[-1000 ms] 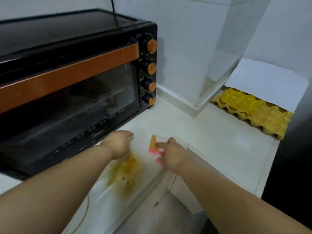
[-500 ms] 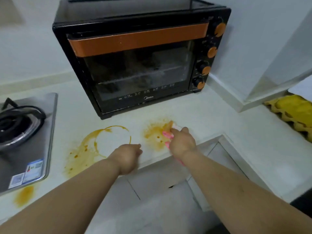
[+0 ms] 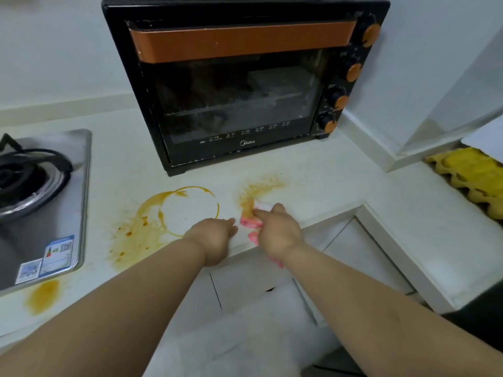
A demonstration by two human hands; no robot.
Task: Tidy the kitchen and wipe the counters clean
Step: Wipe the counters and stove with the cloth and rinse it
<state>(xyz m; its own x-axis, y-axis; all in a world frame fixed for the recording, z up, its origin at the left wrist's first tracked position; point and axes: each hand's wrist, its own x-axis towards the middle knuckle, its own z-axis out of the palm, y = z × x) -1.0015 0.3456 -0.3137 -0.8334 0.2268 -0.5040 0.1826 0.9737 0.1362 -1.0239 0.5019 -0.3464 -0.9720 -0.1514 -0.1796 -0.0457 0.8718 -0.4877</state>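
Two bare hands work at the front edge of a pale speckled stone counter (image 3: 313,172).
The right hand (image 3: 279,231) grips a pink-and-white cloth (image 3: 251,217) pressed onto an orange-brown sauce smear (image 3: 258,187); the left hand (image 3: 213,236) rests flat, fingers relaxed, beside a ring-shaped sauce stain (image 3: 187,210) before the black countertop oven (image 3: 239,83).

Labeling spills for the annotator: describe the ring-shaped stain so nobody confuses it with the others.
Start at the black oven; on the white counter before its left corner lies the ring stain. Unlike the smear at the cloth, it is an orange circle outline.
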